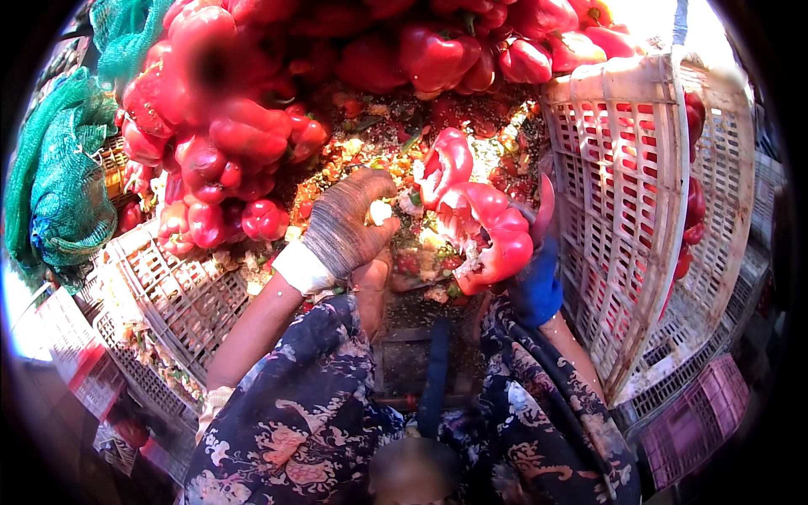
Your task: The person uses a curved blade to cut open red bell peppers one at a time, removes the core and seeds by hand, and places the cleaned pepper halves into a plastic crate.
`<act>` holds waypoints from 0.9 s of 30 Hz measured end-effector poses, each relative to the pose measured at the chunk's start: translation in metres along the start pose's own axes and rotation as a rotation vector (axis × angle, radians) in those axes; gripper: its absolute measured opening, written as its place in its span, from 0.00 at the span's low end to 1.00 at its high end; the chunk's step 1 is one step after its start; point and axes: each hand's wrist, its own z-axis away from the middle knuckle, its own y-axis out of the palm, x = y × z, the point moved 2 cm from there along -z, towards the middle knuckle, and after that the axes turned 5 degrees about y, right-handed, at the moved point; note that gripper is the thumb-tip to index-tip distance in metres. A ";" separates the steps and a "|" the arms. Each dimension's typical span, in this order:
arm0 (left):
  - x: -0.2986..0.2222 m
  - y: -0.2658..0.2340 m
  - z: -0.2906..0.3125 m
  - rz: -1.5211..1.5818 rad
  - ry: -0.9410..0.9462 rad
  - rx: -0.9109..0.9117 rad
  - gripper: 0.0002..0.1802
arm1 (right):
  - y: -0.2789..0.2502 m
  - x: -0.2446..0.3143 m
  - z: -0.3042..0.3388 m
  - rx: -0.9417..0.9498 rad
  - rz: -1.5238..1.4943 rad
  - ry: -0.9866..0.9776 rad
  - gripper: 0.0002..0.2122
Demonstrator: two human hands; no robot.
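Observation:
My left hand (347, 225), in a worn brownish glove with a white cuff, is curled closed around a small pale pepper core (380, 211) between thumb and fingers. To its right, a red bell pepper (492, 237) is split open, its pale inside facing my left hand. My right hand (539, 284), in a blue and dark glove, grips that pepper from its right side, with most of the fingers hidden. A slim, curved red piece (545, 209) sticks up beside the right hand; I cannot tell what it is. Seeds and core scraps (412, 240) lie beneath both hands.
Whole red bell peppers (244, 126) are heaped at the far side and left. A white slatted crate (614, 202) stands on its side at right, another crate (172, 295) at left. Green net sacks (71, 177) lie far left; a pink crate (699, 421) sits lower right.

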 end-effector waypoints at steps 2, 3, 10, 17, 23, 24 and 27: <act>-0.002 0.000 -0.007 0.089 0.107 -0.017 0.33 | 0.004 0.002 0.001 0.019 -0.028 0.021 0.31; 0.001 0.003 -0.010 0.127 0.134 0.037 0.34 | 0.007 0.006 0.000 0.039 -0.076 0.047 0.31; 0.028 0.049 -0.008 0.459 -0.029 0.435 0.31 | 0.012 0.032 -0.008 0.189 -0.318 0.297 0.30; 0.016 0.062 -0.008 0.249 -0.018 0.201 0.20 | -0.033 0.052 0.001 0.072 -0.188 0.031 0.25; 0.002 0.075 -0.011 0.356 0.049 -0.039 0.15 | -0.160 0.137 0.038 -0.502 0.021 -0.355 0.22; -0.004 0.072 -0.010 0.324 0.065 -0.040 0.18 | -0.186 0.141 0.035 -0.570 0.059 -0.430 0.22; -0.012 0.081 -0.011 0.225 0.187 -0.060 0.21 | -0.270 0.124 0.003 -0.827 0.435 -0.503 0.25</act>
